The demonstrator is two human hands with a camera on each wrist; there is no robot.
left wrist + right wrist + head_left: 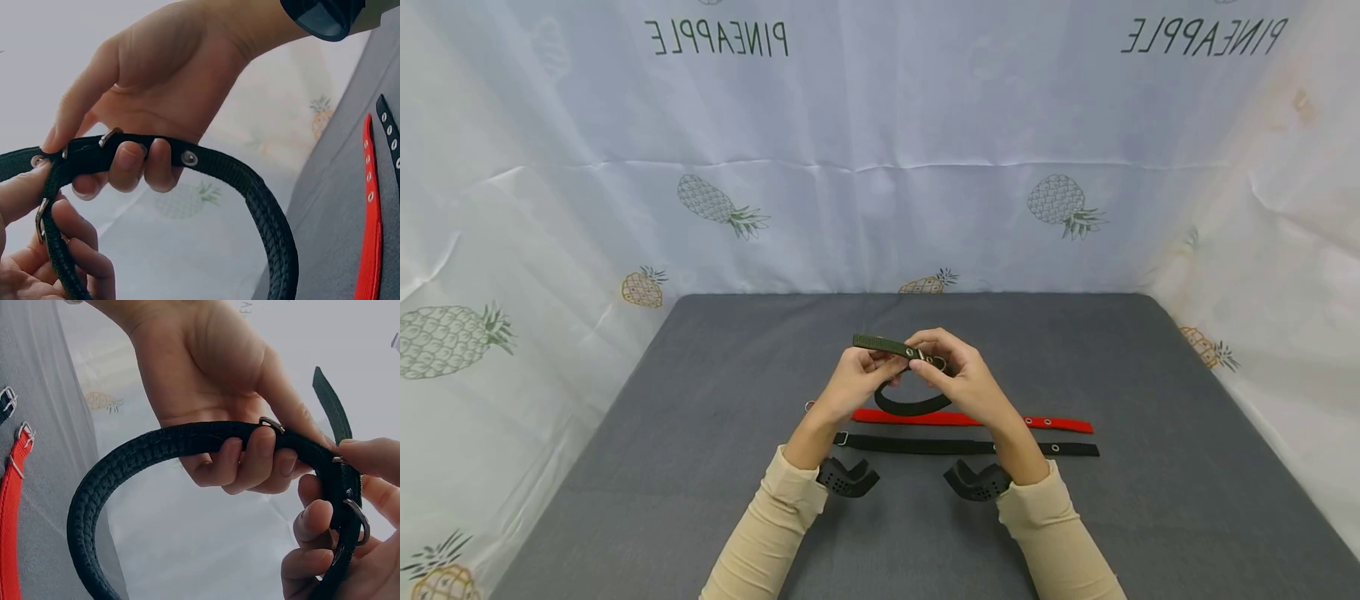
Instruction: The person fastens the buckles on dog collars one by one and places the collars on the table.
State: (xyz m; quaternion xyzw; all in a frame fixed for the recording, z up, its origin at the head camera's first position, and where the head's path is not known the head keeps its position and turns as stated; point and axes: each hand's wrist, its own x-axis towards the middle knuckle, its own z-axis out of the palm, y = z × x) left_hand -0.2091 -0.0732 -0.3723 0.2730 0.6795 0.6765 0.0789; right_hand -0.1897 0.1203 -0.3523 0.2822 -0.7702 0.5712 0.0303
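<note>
Both hands hold a dark green dog collar (913,408), bent round into a loop above the table. In the head view the left hand (853,379) pinches its overlapping part from the left, and its flat tail sticks out over that hand. The right hand (958,375) grips it by the metal buckle (921,354) and D-ring. In the right wrist view the tail (331,403) stands up past the right thumb. Eyelets show along the strap in the left wrist view. Fingers partly hide the buckle, so whether its prong sits in a hole cannot be told.
A red collar (917,417) lies across the grey table (737,500), and a black collar (917,445) lies parallel on its near side. Both have buckles at the left and eyelets at the right. A pineapple-print curtain (880,225) encloses the back and sides.
</note>
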